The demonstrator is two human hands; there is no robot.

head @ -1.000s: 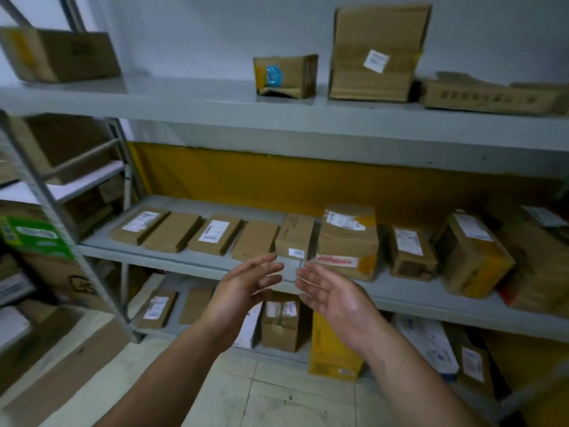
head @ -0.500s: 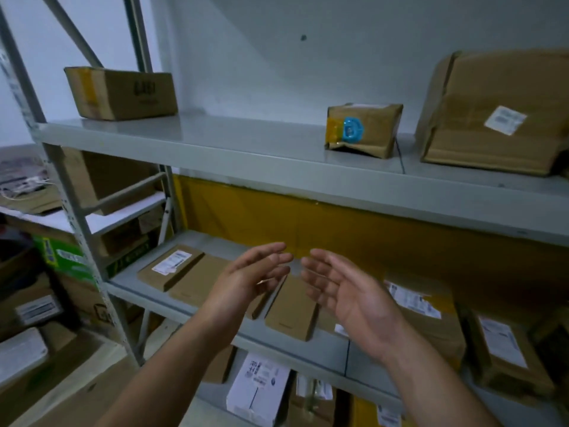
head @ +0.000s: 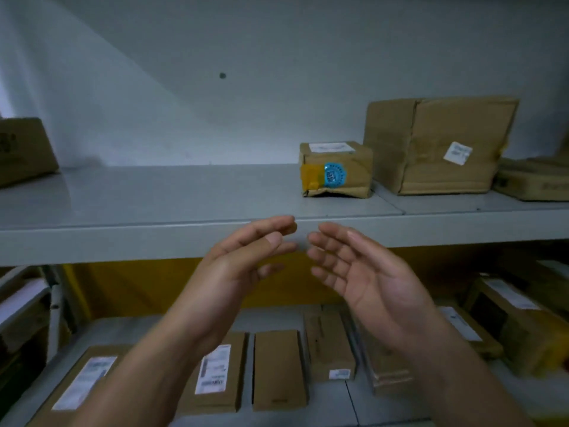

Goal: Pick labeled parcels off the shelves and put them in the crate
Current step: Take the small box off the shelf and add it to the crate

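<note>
My left hand [head: 240, 266] and right hand [head: 366, 278] are raised side by side in front of the upper shelf's [head: 154, 211] front edge. The palms are turned toward each other, the fingers are loosely spread, and the fingertips are close but hold nothing. The parcel I judge I am going for is the small parcel [head: 337, 171], which sits on that shelf beyond my right hand and a little to its right, toward the far side of the board, just beside a big box [head: 437, 146] on its right. It looks light enough for one hand, though I would use both. The cardboard is crumpled and sagging along the near bottom edge, so I expect the sides to give if I squeeze hard. I would take it with a palm on its left and right faces, low down, fingers reaching behind, and slide it toward me before lifting. The taped patch may be slick, so I would keep my grip on bare card. It is a squat brown carton with a white label [head: 331, 147] on top, and on the near face a strip of yellow tape [head: 311, 177] with a blue round sticker [head: 334, 175] over it. Flat parcels [head: 215, 371] lie in a row on the lower shelf [head: 338, 399] under my wrists. The crate is not in view.
</note>
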